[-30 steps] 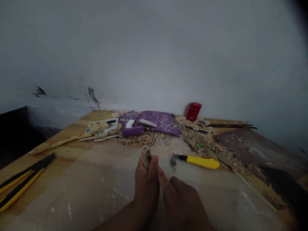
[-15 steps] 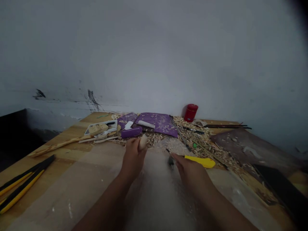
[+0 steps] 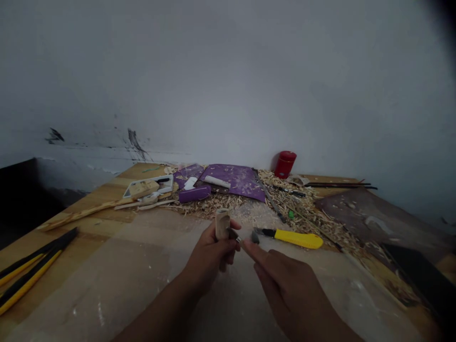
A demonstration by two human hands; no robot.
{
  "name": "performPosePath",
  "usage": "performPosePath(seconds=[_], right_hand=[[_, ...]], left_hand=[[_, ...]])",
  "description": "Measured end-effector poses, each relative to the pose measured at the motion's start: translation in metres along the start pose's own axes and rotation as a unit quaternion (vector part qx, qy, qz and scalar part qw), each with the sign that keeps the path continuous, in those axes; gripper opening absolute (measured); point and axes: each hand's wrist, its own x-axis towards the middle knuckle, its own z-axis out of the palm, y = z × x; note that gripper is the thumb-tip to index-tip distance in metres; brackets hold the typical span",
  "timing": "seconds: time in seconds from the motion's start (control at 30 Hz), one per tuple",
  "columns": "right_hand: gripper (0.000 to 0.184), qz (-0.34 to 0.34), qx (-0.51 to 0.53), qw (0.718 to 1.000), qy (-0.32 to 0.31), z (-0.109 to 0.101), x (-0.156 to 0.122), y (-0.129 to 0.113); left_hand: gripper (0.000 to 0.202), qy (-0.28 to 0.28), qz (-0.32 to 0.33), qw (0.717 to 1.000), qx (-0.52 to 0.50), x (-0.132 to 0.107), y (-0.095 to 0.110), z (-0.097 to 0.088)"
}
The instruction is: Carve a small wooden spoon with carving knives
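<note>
The utility knife (image 3: 295,239) is yellow and black, the mat (image 3: 237,185) purple.

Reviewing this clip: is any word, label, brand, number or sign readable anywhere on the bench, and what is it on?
None can be read: the red canister, the yellow utility knife and the purple sheet show no legible text, and any small print would be too blurred to tell.

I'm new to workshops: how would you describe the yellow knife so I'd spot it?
Find the purple mat at the bench's back, then come forward to the person's right hand. The yellow utility knife lies flat beyond it, alone, unlike the two yellow-and-black tools far left.
</note>
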Motion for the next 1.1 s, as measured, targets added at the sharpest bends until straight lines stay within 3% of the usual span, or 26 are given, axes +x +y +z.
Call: performPosePath(seconds=[0.27,0.33,0.47,0.6,0.93,1.1], right_hand=[[0.043,-0.036,-0.061,0.997,-0.01,-0.005,-0.006,-0.002],[0.044,-0.048,-0.068,0.996,-0.014,-0.003,-0.008,-0.003],[0.049,-0.07,-0.106,0.992,-0.018,0.008,-0.012,-0.003],[0.05,-0.085,-0.12,0.989,0.034,0.02,-0.013,-0.006],[0.05,-0.094,-0.111,0.988,0.051,0.034,-0.012,-0.007],[0.044,-0.1,-0.097,0.986,0.087,0.039,-0.007,-0.008]], left_hand=[[0.029,-0.026,0.032,0.999,0.026,-0.007,0.001,-0.003],[0.026,-0.001,0.056,0.997,0.047,-0.008,0.0,-0.001],[0.025,0.11,0.081,0.984,0.118,-0.012,-0.002,0.013],[0.023,0.182,0.074,0.975,0.108,-0.015,-0.005,0.024],[0.021,0.218,0.068,0.97,0.083,-0.015,-0.007,0.026],[0.029,0.204,0.059,0.976,0.038,-0.02,-0.006,0.031]])
